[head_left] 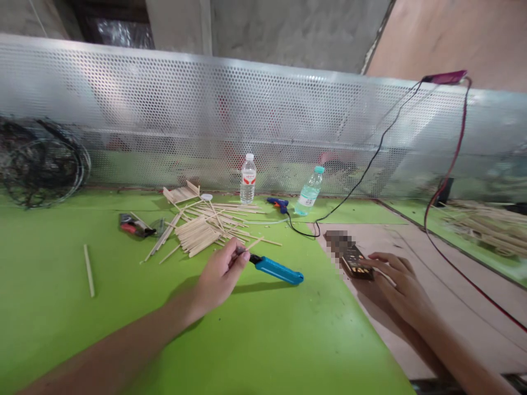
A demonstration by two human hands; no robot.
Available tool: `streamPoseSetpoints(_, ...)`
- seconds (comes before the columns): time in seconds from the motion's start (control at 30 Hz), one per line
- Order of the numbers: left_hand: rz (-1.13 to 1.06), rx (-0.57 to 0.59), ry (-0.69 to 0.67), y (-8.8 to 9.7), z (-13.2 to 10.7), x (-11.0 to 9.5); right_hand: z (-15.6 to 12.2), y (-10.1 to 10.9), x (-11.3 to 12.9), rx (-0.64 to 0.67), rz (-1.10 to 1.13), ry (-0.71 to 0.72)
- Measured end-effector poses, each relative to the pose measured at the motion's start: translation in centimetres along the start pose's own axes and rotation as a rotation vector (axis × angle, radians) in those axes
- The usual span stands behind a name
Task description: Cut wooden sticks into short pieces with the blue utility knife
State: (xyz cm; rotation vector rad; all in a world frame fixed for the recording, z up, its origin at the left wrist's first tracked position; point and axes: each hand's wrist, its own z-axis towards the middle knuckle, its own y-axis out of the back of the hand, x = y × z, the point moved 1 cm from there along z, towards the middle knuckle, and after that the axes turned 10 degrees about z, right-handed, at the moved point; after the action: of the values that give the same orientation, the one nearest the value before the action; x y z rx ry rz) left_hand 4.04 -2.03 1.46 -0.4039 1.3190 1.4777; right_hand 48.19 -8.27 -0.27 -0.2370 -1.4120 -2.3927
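Note:
My left hand point(224, 274) is closed at mid-table, pinching the blade end of a blue utility knife point(280, 271) together with a thin wooden stick point(255, 243). The knife's handle points to the right. Over at the right, my right hand point(397, 280) has its fingers stretched out, with fingertips at the near end of a dark phone point(356, 260). Part of the phone is blurred out. Just beyond my left hand lies a loose pile of wooden sticks point(200, 235). A small stick-built frame point(181, 193) stands behind the pile.
Behind the pile stand a clear water bottle point(247, 184), a blue glue gun point(279, 204) with a black cord and a leaning green-capped bottle point(309, 193). Red-handled pliers point(135, 226) and a single stick point(89, 271) lie left. A perforated metal panel point(164, 109) borders the back.

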Motion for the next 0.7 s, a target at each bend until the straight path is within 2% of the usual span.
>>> streamPoseSetpoints(0.4, -0.003, 0.004, 0.010, 0.0, 0.1, 0.1, -0.1, -1.1, -0.7, 0.000, -0.118, 0.042)
streamPoseSetpoints(0.6, 0.018, -0.005, 0.005, -0.1, 0.2, 0.3, 0.1, -0.3, -0.1, -0.072, -0.101, 0.033)
streamPoseSetpoints(0.7, 0.024, -0.011, 0.013, -0.1, 0.2, 0.4, 0.8, -0.3, 1.4, -0.105, -0.127, 0.048)
